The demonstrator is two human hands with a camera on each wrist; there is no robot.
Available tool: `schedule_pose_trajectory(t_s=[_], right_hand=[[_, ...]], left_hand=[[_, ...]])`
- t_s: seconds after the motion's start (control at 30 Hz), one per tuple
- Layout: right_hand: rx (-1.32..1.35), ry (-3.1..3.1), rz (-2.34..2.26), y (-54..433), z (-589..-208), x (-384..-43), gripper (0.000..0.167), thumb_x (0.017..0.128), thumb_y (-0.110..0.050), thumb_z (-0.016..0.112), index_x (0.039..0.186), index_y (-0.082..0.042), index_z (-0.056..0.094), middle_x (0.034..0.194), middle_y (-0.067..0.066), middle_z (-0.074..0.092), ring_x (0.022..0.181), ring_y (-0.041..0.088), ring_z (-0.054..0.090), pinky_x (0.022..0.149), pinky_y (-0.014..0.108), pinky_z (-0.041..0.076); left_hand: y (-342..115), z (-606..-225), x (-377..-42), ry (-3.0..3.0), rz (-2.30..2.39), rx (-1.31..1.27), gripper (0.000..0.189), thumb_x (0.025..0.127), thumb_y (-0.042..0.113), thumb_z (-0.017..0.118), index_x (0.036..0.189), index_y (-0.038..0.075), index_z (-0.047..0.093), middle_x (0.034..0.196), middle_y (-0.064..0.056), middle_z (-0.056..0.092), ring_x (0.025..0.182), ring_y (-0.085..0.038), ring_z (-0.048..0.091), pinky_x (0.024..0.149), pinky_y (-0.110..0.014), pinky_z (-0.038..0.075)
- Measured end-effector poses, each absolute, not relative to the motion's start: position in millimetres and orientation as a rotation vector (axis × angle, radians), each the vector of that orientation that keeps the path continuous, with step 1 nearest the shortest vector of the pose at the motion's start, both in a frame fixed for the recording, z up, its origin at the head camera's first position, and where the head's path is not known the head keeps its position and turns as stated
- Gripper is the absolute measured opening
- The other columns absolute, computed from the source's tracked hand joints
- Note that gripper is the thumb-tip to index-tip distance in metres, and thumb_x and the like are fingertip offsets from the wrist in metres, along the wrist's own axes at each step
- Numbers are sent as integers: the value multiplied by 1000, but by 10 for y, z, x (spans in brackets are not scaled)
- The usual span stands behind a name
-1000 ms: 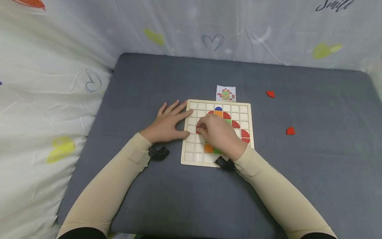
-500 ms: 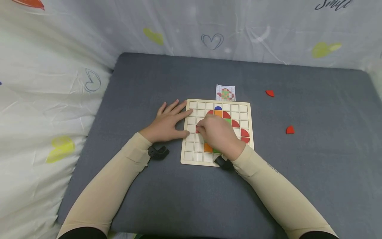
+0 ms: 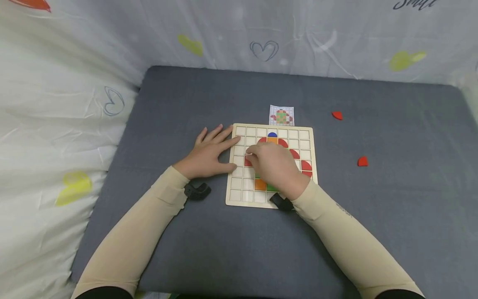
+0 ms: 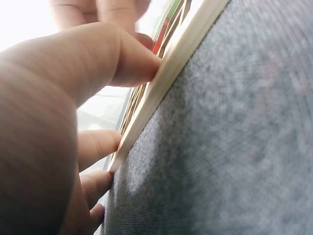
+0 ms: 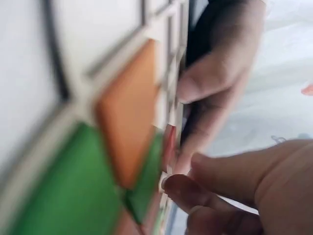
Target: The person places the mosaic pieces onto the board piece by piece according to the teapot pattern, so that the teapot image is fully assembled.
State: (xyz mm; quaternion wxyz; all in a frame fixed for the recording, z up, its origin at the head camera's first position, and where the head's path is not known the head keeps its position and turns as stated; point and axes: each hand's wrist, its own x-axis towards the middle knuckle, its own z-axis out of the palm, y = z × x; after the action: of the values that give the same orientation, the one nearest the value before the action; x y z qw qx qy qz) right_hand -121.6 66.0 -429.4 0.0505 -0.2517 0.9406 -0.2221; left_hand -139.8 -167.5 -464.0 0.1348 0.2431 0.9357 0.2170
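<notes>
A square wooden grid board lies on the table with coloured tiles in some cells. My left hand rests at its left edge, fingers spread; in the left wrist view the thumb touches the rim. Over the middle of the board is my right hand, thumb and fingers curled, tips right at a red tile in a left-hand cell. Nothing shows between those fingertips. The right wrist view shows that red tile beyond an orange tile. The hand hides some of the middle tiles.
A small printed pattern card lies at the board's far edge. To the right on the grey table are two loose red quarter-round tiles, one farther back and one nearer. A white cloth hangs behind.
My right thumb and fingertips have shifted slightly and parted, so more of the red tile beneath shows. My left hand stays at the board's edge.
</notes>
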Motion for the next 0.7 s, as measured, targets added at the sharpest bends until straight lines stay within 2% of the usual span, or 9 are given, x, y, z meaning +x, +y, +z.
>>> schedule_pose_trajectory(t_s=[0.07,0.23,0.43,0.53,0.7], right_hand=[[-752,2878,-689,701,-4250,-1238,18,103,-20,67,93,-17,81,76,-4,68,66,16,58,54,34,48],[-678,2891,-717,845,-4109,-1325,21,104,-24,66,101,-13,83,90,-1,77,71,18,64,63,37,53],[-491,2872,-817,1117,-3973,-1467,23,104,-27,65,107,-13,83,95,4,77,78,23,64,63,39,50],[-396,2867,-899,1292,-3908,-1545,26,104,-29,65,112,-11,82,103,6,77,81,25,63,66,40,48],[-270,2908,-1003,1621,-3858,-1679,32,106,-33,63,115,-8,80,107,13,76,80,26,61,64,39,47]], left_hand=[[-1672,-4633,-1396,2712,631,700,83,95,52,66,167,26,34,177,2,9,164,-27,-1,127,-61,-10],[-1668,-4620,-1393,2707,634,685,83,95,52,66,167,25,34,177,1,9,164,-27,-1,127,-60,-10],[-1656,-4623,-1398,2705,641,681,84,95,51,67,167,25,34,177,1,9,164,-26,-1,127,-59,-11],[-1657,-4629,-1396,2709,643,679,84,94,51,68,167,24,34,177,1,9,164,-27,-1,127,-60,-11],[-1658,-4644,-1395,2716,642,672,84,93,50,68,166,24,35,177,0,11,164,-27,0,127,-60,-10]])
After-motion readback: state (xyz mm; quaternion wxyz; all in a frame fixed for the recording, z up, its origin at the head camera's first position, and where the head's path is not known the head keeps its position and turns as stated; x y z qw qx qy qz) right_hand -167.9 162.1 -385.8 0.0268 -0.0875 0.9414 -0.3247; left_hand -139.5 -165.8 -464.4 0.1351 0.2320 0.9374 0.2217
